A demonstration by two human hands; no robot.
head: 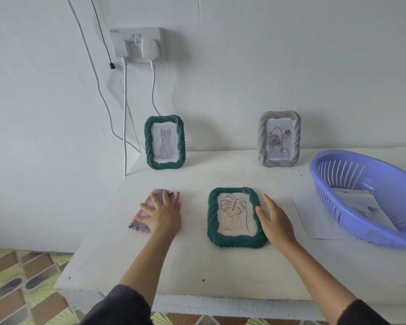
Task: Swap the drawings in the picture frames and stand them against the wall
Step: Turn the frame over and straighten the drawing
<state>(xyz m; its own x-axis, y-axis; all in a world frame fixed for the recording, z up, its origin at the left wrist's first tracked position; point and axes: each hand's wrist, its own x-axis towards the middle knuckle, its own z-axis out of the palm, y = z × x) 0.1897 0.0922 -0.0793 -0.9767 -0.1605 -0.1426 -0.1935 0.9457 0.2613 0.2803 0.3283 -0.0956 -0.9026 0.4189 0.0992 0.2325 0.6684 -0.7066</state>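
A dark green frame (212,214) with a twisted, rope-like rim lies flat in the middle of the tabletop (197,266) and holds a line drawing of a leaf (234,212). The right hand (274,219) lies along its 3 o'clock edge, fingers straight and together, the thumb against the rim and gripping nothing. At 9 o'clock from the frame, the left hand (163,214) rests flat with fingers spread on a folded pink cloth (137,221) with a zigzag hem.

At 11 o'clock a matching green frame (148,146) stands upright against the wall (244,66), showing a pencil cat (165,143). At 1 o'clock a grey frame (261,141) of the same twisted shape stands there too, with a rose drawing (278,139) marked in red.

At 3 o'clock, well apart from the hand, sits a purple slotted plastic basket (324,195) with paper sheets (359,202) inside. It rests partly on another sheet (314,219). Above the cat frame a white socket (136,43) carries two plugs, and their cables (125,113) drop behind the tabletop's edge.
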